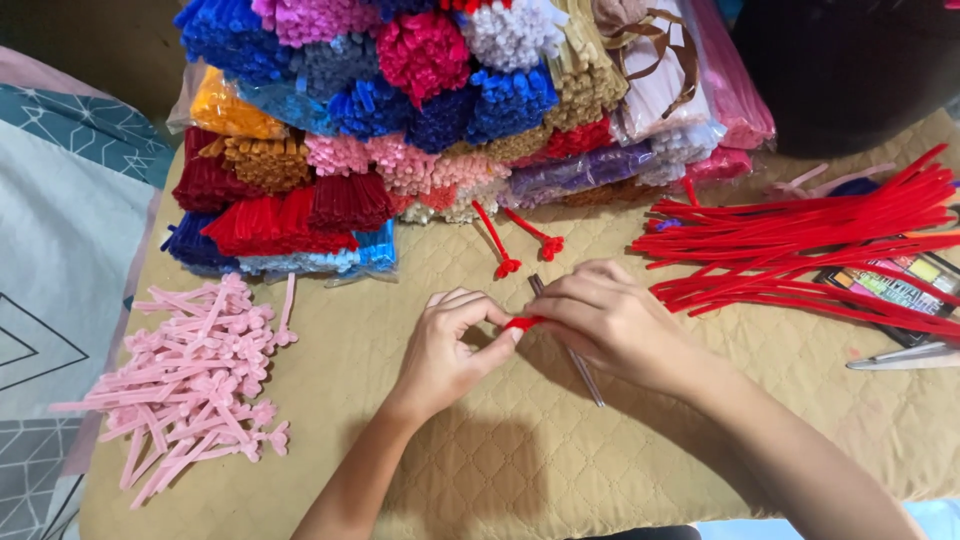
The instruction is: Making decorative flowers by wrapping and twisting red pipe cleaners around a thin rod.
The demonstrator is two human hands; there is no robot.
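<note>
My left hand [447, 345] and my right hand [600, 318] meet over a tan quilted mat [480, 470]. Both pinch a short red pipe cleaner [523, 323] between their fingertips. A thin grey metal rod [585, 375] runs under my right hand, its top end showing above the fingers. Two finished red twisted pieces [520, 240] lie just beyond my hands.
A heap of straight red pipe cleaners [800, 240] lies at right, over a flat printed box [900, 285]. Pink twisted pieces [190, 380] are piled at left. Bagged bundles of coloured pipe cleaners [440, 100] are stacked at the back. Scissors [905, 355] lie at the right edge.
</note>
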